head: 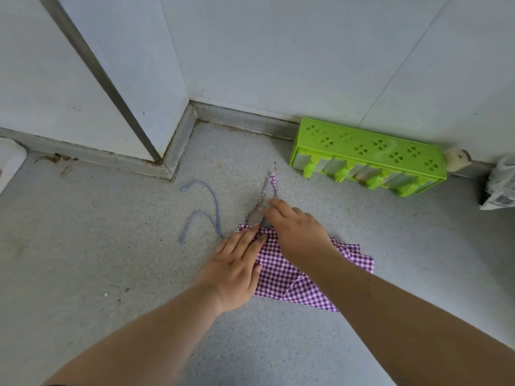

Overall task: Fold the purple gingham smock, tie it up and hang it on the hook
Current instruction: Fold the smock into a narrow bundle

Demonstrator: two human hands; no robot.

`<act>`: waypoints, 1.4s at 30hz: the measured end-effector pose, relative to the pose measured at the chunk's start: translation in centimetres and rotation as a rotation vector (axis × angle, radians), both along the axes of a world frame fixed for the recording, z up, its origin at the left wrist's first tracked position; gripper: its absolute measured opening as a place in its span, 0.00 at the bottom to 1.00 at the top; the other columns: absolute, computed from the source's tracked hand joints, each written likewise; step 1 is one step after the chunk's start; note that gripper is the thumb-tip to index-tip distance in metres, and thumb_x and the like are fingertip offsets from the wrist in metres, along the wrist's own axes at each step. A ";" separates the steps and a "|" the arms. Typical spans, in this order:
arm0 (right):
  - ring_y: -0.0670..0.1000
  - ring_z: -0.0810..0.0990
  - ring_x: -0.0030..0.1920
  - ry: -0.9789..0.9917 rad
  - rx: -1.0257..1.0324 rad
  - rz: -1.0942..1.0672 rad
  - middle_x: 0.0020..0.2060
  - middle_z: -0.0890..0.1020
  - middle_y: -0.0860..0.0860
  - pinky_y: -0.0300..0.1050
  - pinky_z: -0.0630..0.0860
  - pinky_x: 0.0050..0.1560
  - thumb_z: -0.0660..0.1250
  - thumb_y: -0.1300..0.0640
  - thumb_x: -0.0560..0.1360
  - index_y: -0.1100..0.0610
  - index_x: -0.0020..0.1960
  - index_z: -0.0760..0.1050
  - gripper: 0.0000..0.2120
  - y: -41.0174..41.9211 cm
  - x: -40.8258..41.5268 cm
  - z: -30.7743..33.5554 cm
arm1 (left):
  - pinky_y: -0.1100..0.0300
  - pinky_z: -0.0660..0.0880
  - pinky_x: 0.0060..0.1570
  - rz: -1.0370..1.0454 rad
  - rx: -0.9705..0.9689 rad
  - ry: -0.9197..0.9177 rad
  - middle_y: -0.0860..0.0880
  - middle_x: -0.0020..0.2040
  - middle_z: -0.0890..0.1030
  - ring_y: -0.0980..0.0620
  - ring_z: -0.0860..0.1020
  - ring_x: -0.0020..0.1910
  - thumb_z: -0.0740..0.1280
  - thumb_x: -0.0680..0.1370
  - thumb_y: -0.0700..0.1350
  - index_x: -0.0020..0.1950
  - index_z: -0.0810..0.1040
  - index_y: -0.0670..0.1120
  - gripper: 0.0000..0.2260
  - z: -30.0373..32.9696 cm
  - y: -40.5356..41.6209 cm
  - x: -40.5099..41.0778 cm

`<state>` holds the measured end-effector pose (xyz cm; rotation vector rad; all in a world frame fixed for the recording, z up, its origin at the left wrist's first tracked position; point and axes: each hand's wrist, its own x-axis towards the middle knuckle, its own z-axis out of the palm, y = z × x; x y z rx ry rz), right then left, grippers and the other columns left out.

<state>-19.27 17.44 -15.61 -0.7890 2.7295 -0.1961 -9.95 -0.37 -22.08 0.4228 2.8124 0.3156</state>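
Observation:
The purple gingham smock lies folded into a small flat packet on the grey floor. My left hand rests flat on its left part, fingers together, pressing it down. My right hand lies over its upper edge, fingers reaching to the base of the gingham neck loop, which points away from me. Whether those fingers pinch the loop is hidden. A thin tie string snakes out over the floor to the left of the packet. No hook is in view.
A green plastic popsicle mould lies on its side against the far wall. A plastic bag sits at the right edge. A white wall corner with a metal strip juts out at left.

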 end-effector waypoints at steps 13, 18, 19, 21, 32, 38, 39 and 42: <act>0.54 0.77 0.43 -0.081 0.093 -0.140 0.43 0.74 0.49 0.49 0.71 0.40 0.57 0.51 0.86 0.51 0.53 0.66 0.05 1.2 -2.7 -1.7 | 0.45 0.57 0.82 -0.008 0.053 0.058 0.47 0.86 0.55 0.47 0.56 0.84 0.52 0.85 0.55 0.85 0.55 0.48 0.29 -0.9 -0.4 0.2; 0.53 0.77 0.44 -0.117 0.159 -0.149 0.41 0.74 0.48 0.51 0.77 0.42 0.61 0.46 0.84 0.49 0.49 0.68 0.09 2.1 -3.3 -0.1 | 0.45 0.59 0.81 -0.014 0.065 0.074 0.47 0.86 0.58 0.47 0.58 0.83 0.53 0.84 0.55 0.85 0.58 0.47 0.29 -1.0 -0.5 0.1; 0.53 0.77 0.45 -0.115 0.168 -0.152 0.41 0.74 0.48 0.51 0.77 0.42 0.62 0.48 0.83 0.50 0.49 0.68 0.08 2.1 -3.3 0.5 | 0.45 0.60 0.81 -0.013 0.070 0.079 0.47 0.86 0.58 0.47 0.59 0.83 0.54 0.84 0.55 0.84 0.59 0.47 0.29 -1.0 -0.5 0.1; 0.52 0.76 0.45 -0.081 0.202 -0.154 0.42 0.73 0.48 0.50 0.77 0.41 0.65 0.55 0.82 0.50 0.50 0.70 0.04 1.6 -3.0 2.0 | 0.45 0.60 0.81 -0.010 0.076 0.093 0.47 0.85 0.59 0.46 0.60 0.83 0.54 0.84 0.54 0.84 0.59 0.47 0.29 -1.1 -0.5 0.1; 0.58 0.74 0.55 -0.180 0.487 -0.065 0.58 0.71 0.62 0.52 0.75 0.57 0.65 0.56 0.80 0.66 0.71 0.65 0.24 -3.6 8.7 3.9 | 0.52 0.52 0.82 0.006 0.086 0.110 0.49 0.85 0.60 0.51 0.57 0.83 0.52 0.85 0.55 0.84 0.60 0.47 0.28 -1.5 -0.5 0.0; 0.62 0.73 0.65 -0.180 0.635 0.016 0.73 0.64 0.69 0.54 0.73 0.65 0.64 0.53 0.82 0.73 0.79 0.47 0.39 -5.1 9.8 0.6 | 0.49 0.57 0.82 0.021 0.134 0.087 0.49 0.85 0.61 0.52 0.57 0.84 0.47 0.86 0.57 0.83 0.62 0.46 0.28 -1.5 -0.4 -0.3; 0.62 0.74 0.64 -0.176 0.645 0.038 0.71 0.66 0.69 0.54 0.74 0.63 0.64 0.54 0.82 0.73 0.78 0.52 0.36 -5.3 9.6 0.7 | 0.49 0.57 0.82 0.019 0.145 0.087 0.49 0.85 0.61 0.52 0.58 0.83 0.47 0.86 0.57 0.83 0.63 0.46 0.28 -1.3 -0.4 -0.4; 0.60 0.76 0.61 -0.188 0.658 0.079 0.64 0.73 0.66 0.52 0.76 0.60 0.63 0.57 0.83 0.69 0.74 0.64 0.24 -5.7 8.9 1.2 | 0.55 0.50 0.83 0.028 0.191 0.051 0.51 0.85 0.60 0.54 0.56 0.83 0.45 0.85 0.58 0.84 0.63 0.48 0.29 -0.6 -0.4 -0.5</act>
